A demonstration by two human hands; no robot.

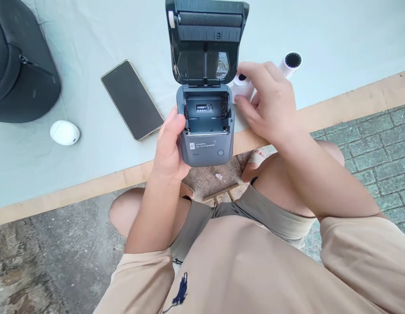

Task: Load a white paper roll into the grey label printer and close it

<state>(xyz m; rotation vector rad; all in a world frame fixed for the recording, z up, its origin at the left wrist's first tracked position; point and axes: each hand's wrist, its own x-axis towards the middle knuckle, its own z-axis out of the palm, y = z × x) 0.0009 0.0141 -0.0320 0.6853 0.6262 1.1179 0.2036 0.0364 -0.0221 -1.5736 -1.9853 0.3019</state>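
- Printer (205,126) sits at the table (91,174) edge, lid (207,41) flipped up and back, paper bay bare.
- Left hand (169,148) wraps the printer's left side, thumb on the top rim; closed around the body, steadying it.
- Right hand (267,104) is on a white paper roll (242,86) just right of the printer, fingers curled over it, thumb at its near side; roll rests on the table, grip looks loose, not lifted.
- Second roll (291,63) lies farther right, apart from the hand.
- Phone (132,100) lies left of the printer, near but not touching; white oval case (65,132) and dark bag (21,65) farther left.
- Risk: printer front overhangs the table edge; if the left hand slackens it could tip off onto the stone floor.
- Risk: roll could slip from the loose fingers and roll off the edge or unwind.
- Risk: lid could drop shut on fingers if bumped.
- Hidden: most of the held roll is under the fingers; cannot tell where its paper end is.
- Printer label text too small to read; bag cut off at frame edge.
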